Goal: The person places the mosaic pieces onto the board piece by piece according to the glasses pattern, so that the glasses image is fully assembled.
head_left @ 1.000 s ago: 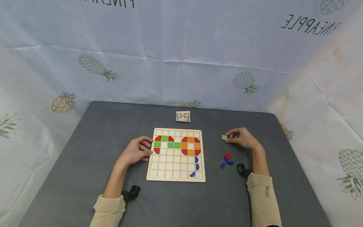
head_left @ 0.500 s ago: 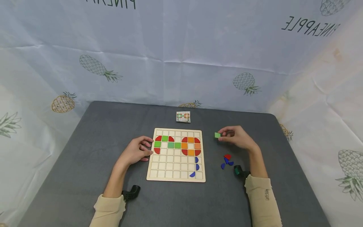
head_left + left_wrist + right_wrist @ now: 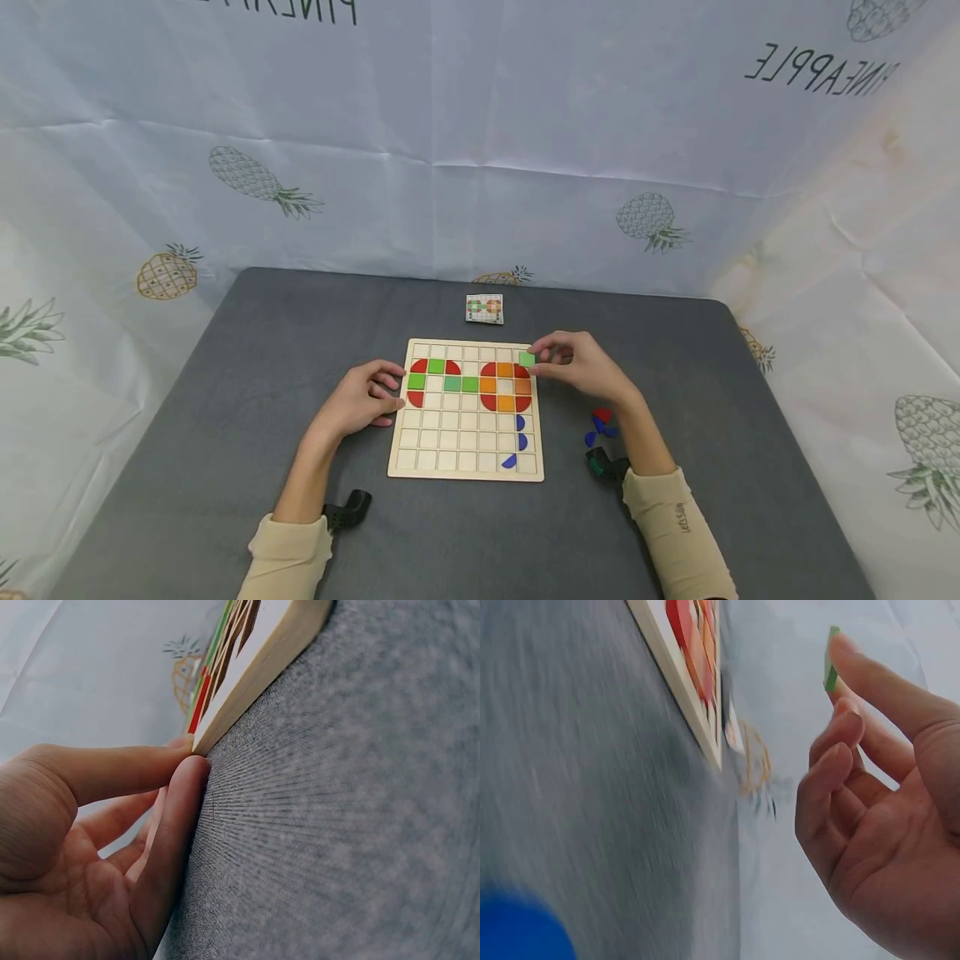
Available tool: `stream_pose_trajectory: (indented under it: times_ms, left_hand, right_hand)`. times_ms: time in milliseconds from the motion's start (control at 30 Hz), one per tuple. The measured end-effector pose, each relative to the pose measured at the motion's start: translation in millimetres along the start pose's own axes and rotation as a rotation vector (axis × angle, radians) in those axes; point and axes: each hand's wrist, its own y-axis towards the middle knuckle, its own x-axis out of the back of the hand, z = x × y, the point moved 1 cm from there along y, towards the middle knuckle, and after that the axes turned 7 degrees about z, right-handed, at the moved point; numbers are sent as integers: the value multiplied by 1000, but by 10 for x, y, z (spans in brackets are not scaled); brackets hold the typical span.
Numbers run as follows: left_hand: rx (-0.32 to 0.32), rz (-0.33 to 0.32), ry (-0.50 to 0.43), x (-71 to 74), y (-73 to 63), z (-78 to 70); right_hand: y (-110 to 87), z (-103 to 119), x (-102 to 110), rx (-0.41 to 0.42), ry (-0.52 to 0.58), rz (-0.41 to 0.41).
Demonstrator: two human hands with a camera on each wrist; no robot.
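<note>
A wooden grid board lies on the table, with red, orange, green and blue flat pieces in some cells. My left hand rests at its left edge, thumb and forefinger touching the side at two spots. In the left wrist view, the fingertips meet the board's edge close to the tabletop. My right hand pinches a light green square tile between thumb and fingers, over the board's upper right corner. The right wrist view shows this tile edge-on, raised above the board.
Right of the board lie a red quarter-circle piece and several blue pieces. Behind the board is a small pattern card. A pineapple-print curtain hangs behind the grey table.
My right hand has carried the green tile leftward from the bare table to the board's upper right corner. The left hand and the board have stayed in place.
</note>
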Motion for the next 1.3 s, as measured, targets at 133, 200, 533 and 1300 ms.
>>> stream_pose_trajectory:
  times_ms: [133,200,533,1300]
  left_hand:
    - [2,-3,4,-5,4,-5]
    - [3,-2,4,-5,7,-8]
    - [5,-2,5,15,4,-14]
    - [6,11,-5,-1,-5,-8]
  right_hand:
    - [109,103,-178,15,-14,47]
    - [169,163,-264,33,-31,79]
    - [516,520,-641,126,-100,267]
    - [812,873,-1116,-58,-405,370]
